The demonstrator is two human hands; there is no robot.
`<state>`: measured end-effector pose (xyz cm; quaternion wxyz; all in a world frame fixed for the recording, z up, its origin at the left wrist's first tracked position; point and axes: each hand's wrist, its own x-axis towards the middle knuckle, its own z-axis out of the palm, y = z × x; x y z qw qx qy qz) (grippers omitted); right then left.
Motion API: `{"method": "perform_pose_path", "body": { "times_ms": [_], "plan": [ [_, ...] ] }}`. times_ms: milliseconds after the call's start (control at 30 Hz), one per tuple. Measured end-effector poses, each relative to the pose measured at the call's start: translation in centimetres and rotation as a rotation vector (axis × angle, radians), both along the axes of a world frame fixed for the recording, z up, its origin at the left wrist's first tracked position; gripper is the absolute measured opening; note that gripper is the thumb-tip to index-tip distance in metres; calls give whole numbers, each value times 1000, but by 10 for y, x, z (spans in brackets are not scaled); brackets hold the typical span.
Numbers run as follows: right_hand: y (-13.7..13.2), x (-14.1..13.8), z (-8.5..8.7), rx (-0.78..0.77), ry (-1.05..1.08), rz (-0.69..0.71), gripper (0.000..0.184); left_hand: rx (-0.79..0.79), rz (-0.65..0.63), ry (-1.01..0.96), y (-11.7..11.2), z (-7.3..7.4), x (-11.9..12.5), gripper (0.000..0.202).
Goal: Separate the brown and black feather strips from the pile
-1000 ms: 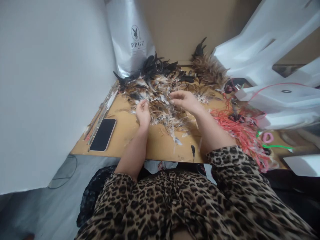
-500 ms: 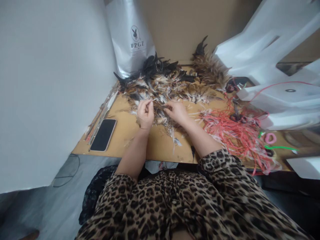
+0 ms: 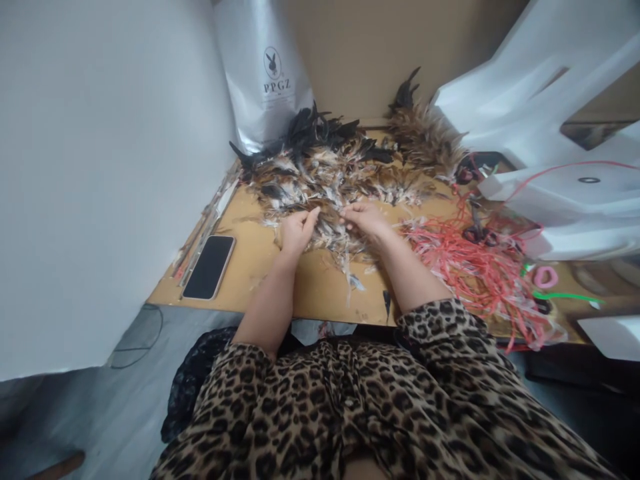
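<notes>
A wide heap of brown, white and black feathers [image 3: 335,173] covers the back of a tan table [image 3: 260,267]. My left hand [image 3: 296,231] rests at the heap's near edge, fingers pinched together on a small bunch of feathers. My right hand [image 3: 367,219] is close beside it, fingers curled and pinching feathers at the same spot. The two hands nearly touch.
A black phone [image 3: 209,267] lies at the table's left, by the white wall. A silver bag [image 3: 267,73] stands at the back. Red strings [image 3: 465,260] are tangled at the right, beside white plastic bags [image 3: 540,133]. A pink ring [image 3: 545,276] and green cord lie far right.
My right hand has drawn back from deeper in the heap toward my left hand. Both hands now meet at the heap's near edge, and the left hand has shifted slightly right.
</notes>
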<state>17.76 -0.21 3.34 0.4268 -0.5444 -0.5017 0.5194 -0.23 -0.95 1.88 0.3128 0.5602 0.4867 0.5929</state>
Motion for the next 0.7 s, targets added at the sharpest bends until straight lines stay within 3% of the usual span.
{"method": "perform_pose_path", "body": {
  "times_ms": [100,167,267,400,467,567,700],
  "plan": [
    [0,2,-4,-37,101,-7,23,160,89,6,-3,10,1,22],
    [1,3,-6,-44,159,-11,27,177,140,-51,-7,17,3,23],
    [1,1,-6,-40,313,-32,32,70,62,-116,-14,24,9,24],
    [-1,-9,-7,36,435,-102,31,-144,-114,-92,-18,19,20,25],
    [-3,-15,-9,157,334,-183,26,-204,-164,-109,-17,13,24,26],
    [-10,-21,-11,482,25,-279,17,-246,-207,-163,-14,7,28,31],
    [-20,-24,-12,841,-339,-224,13,-221,-224,-241,-14,3,31,33]
  ]
}}
